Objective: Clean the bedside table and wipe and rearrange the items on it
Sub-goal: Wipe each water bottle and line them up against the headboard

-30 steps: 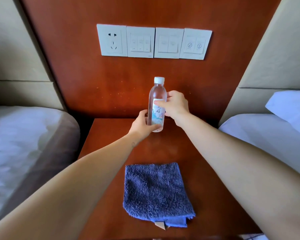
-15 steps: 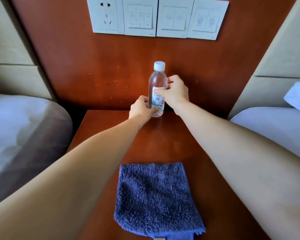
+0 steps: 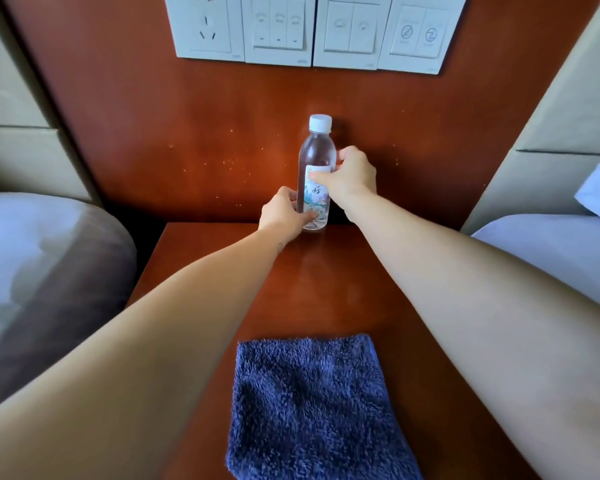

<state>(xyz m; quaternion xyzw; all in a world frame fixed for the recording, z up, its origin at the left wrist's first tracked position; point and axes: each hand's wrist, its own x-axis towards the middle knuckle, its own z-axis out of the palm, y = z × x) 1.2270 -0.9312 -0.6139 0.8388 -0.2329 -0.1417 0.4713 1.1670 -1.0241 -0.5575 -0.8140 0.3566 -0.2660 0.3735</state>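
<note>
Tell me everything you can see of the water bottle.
The water bottle is small, of clear plastic, with a white screw cap on and a pale printed label round its lower half. It stands upright at the back edge of the wooden bedside table, close to the wood wall panel, its base seemingly on the tabletop. The left hand grips it near the base; the right hand holds it across the label's top.

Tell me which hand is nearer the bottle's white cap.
Right. The right hand grips the clear plastic bottle mid-body, below its white cap; the left hand holds the base.
</note>
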